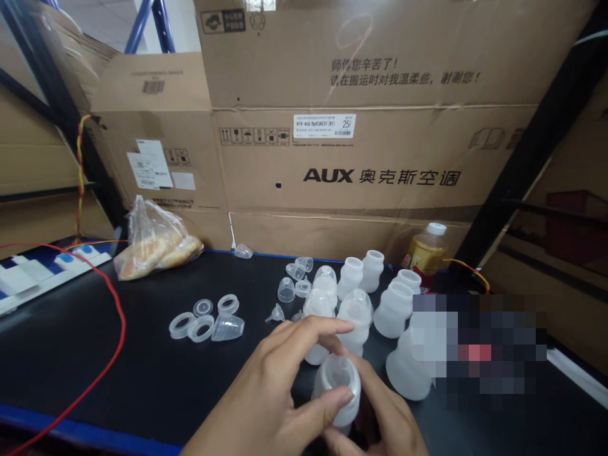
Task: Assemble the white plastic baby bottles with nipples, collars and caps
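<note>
Left hand [273, 386] fingers curled around translucent bottle [338, 389], right hand [380, 415] fingers gripping it from below, black mat [142, 373].

A black work surface [95, 354], edged in blue at its near side, was bounded at the rear by stacked brown cardboard cartons [361, 164]. The largest carton was printed with "AUX" and Chinese characters and was labelled with a white sticker [324, 125]. Blue shelving uprights [152, 25] were seen at upper left, and a dark diagonal beam [532, 152] at right. Even, diffuse light was cast over the scene.
</note>
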Demonstrator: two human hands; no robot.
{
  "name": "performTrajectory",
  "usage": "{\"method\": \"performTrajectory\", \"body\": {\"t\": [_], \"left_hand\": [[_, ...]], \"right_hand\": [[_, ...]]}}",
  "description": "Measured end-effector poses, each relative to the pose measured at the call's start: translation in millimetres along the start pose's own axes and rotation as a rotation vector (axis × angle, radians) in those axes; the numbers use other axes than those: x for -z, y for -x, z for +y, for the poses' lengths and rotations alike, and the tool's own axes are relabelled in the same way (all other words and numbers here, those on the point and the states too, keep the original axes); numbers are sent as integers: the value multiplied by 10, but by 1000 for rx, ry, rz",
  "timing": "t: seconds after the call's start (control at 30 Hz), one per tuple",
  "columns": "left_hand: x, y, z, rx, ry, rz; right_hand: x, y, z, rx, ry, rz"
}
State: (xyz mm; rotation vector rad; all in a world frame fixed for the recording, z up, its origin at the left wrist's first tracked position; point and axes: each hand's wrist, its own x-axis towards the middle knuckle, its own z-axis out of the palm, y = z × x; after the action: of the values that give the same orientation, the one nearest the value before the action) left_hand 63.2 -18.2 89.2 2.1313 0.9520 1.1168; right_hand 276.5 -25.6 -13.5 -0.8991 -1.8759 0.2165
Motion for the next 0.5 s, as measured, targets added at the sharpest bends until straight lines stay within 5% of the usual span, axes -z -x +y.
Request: {"method": "performTrajectory", "body": {"t": [0.23,0.33,0.5], "left_hand": [[-116,22,-152,-42,38,38],[-185,11,-209,-41,104,85],[-277,9,-272,-26,169,153]], "right_hand": [[-17,30,30,-1,19,0],[-89,101,21,-111,12,50],[-208,160,-84,-121,-105,316]]}}
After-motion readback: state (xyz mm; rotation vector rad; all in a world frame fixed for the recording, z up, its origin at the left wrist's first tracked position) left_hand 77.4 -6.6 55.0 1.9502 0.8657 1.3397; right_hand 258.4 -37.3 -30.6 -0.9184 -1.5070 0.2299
